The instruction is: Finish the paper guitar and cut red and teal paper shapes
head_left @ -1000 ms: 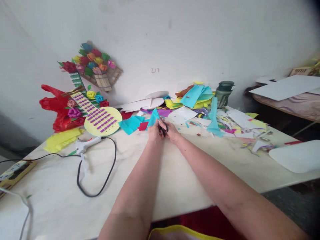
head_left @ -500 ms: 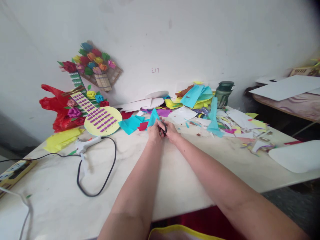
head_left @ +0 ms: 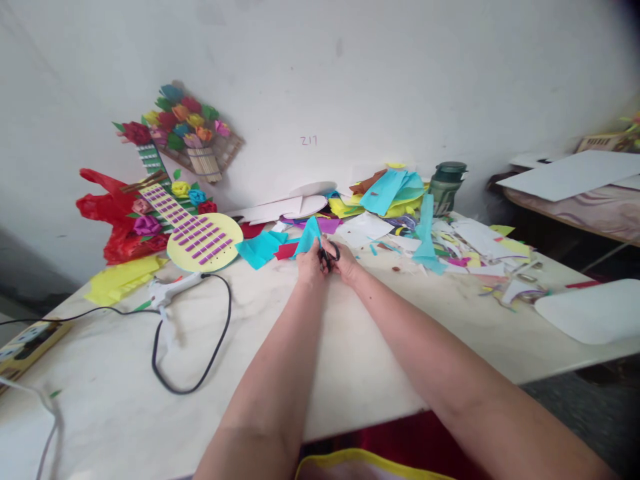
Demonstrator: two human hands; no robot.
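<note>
My left hand (head_left: 311, 264) pinches a folded piece of turquoise crepe paper (head_left: 309, 236), which stands up above the fingers. Pressed close beside it, my right hand (head_left: 344, 261) is closed around the black handles of a pair of scissors (head_left: 331, 254). The blades are mostly hidden between the hands and the paper, so whether they are cutting I cannot tell. More turquoise paper (head_left: 263, 249) and a red scrap (head_left: 286, 251) lie on the table just left of my hands.
A white glue gun (head_left: 173, 288) with a looped black cord lies at left, near a yellow paper guitar shape (head_left: 205, 241). Paper flowers (head_left: 187, 117) lean on the wall. A green bottle (head_left: 447, 189) stands behind paper scraps (head_left: 480, 240); a power strip (head_left: 30, 343) sits far left.
The scissors' handles have spread further apart in my right hand, and a loop now shows clearly. The turquoise paper in my left hand has tilted slightly; both forearms stay nearly in place.
</note>
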